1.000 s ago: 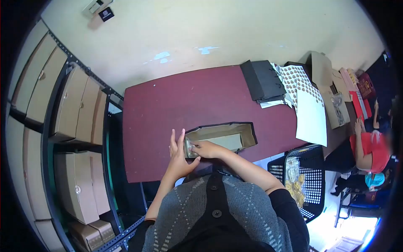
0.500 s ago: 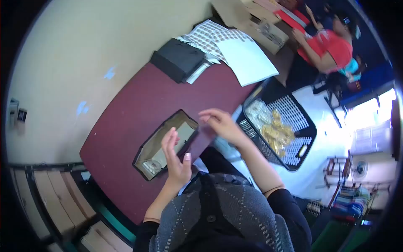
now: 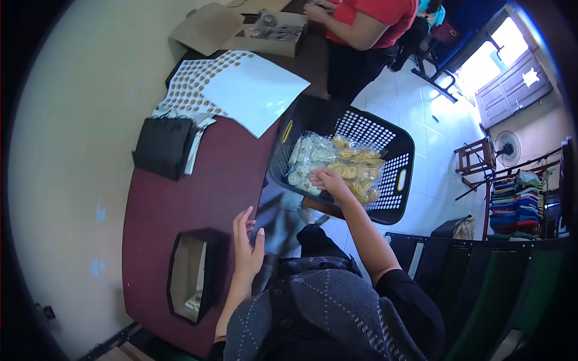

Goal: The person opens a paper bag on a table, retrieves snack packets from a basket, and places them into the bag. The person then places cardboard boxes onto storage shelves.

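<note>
Head view: one left hand (image 3: 245, 243), empty with loosely spread fingers, hangs beside one open black bag (image 3: 217, 259) on one maroon table (image 3: 180, 207). One right hand (image 3: 328, 180) is at the white packets (image 3: 303, 161) and gold packets (image 3: 366, 171), too overlapped to count, in one black basket (image 3: 360, 127); whether it grips any, I cannot tell. Beyond: one open carton (image 3: 208, 31), one person in red (image 3: 364, 24).
</note>
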{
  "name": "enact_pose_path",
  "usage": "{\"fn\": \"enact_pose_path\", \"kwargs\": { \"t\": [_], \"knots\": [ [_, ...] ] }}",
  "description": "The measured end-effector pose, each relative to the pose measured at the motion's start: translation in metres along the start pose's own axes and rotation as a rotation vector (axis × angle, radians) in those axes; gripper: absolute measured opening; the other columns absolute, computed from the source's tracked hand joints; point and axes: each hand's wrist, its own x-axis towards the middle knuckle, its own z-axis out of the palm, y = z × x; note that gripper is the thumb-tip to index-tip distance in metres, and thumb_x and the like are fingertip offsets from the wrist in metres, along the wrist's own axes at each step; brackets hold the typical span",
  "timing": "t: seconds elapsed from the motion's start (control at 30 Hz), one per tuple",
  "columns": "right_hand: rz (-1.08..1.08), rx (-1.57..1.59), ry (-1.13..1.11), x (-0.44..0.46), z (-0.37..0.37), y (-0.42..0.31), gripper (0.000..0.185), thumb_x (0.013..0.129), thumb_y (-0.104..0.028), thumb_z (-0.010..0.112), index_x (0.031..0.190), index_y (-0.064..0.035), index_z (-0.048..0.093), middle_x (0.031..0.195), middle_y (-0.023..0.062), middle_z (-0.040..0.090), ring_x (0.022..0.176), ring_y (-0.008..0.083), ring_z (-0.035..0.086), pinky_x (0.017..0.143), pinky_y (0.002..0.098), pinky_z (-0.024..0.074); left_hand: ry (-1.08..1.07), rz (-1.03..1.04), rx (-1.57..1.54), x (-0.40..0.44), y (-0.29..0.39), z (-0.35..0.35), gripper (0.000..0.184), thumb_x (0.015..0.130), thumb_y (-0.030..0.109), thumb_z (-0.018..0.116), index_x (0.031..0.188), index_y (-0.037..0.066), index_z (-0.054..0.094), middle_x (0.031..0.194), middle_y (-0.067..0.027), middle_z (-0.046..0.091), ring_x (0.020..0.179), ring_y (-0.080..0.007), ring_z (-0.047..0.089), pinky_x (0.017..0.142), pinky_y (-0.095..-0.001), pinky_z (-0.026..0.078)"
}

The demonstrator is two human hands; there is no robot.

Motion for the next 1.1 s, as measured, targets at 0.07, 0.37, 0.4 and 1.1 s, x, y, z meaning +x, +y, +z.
{"fn": "enact_pose_path", "kwargs": {
  "t": [0.07, 0.37, 0.4, 1.1],
  "knots": [
    [-0.007, 0.014, 0.039, 0.027, -0.031, 0.018, 0.025, 0.094, -0.016, 0.046, 0.11, -0.0027, 0.06, 0.089, 0.0058, 0.064, 0.075, 0.0112, 0.06, 0.065, 0.0215, 0.0489, -0.031, -0.022, -0.054, 0.031, -0.007, 0.033, 0.047, 0.084, 0.003, 0.052, 0.13, 0.004, 0.044, 0.126, -0.0118, 0.045, 0.101, -0.0199, 0.049, 0.09, -0.032, 0.041],
    [-0.001, -0.248, 0.409, 0.164, -0.16, 0.136, 0.024, 0.09, -0.016, 0.052, 0.102, 0.0019, 0.063, 0.078, 0.0099, 0.065, 0.067, 0.0152, 0.061, 0.059, 0.028, 0.0492, -0.479, -0.059, 0.182, 0.157, -0.061, 0.19, 0.033, 0.084, 0.01, 0.057, 0.117, 0.007, 0.054, 0.11, -0.0142, 0.054, 0.091, -0.0277, 0.054, 0.084, -0.0346, 0.045],
    [0.031, -0.336, 0.413, 0.178, -0.168, 0.143, 0.023, 0.089, -0.015, 0.052, 0.102, 0.0012, 0.063, 0.079, 0.0118, 0.065, 0.068, 0.0181, 0.062, 0.061, 0.0303, 0.0499, -0.554, -0.126, 0.16, 0.17, -0.072, 0.206, 0.033, 0.084, 0.011, 0.057, 0.117, 0.007, 0.055, 0.112, -0.0147, 0.054, 0.093, -0.0278, 0.055, 0.084, -0.0345, 0.046],
    [-0.259, -1.225, 0.133, 0.229, -0.14, 0.151, 0.064, 0.078, -0.016, 0.06, 0.137, -0.0107, 0.037, 0.129, 0.0146, 0.047, 0.118, 0.0347, 0.045, 0.098, 0.0453, 0.0374, -0.488, -0.617, 0.51, 0.269, -0.276, 0.335, 0.042, 0.079, 0.035, 0.064, 0.111, 0.008, 0.062, 0.119, -0.0231, 0.054, 0.117, -0.0353, 0.047, 0.098, -0.0399, 0.038]
  ]
}}
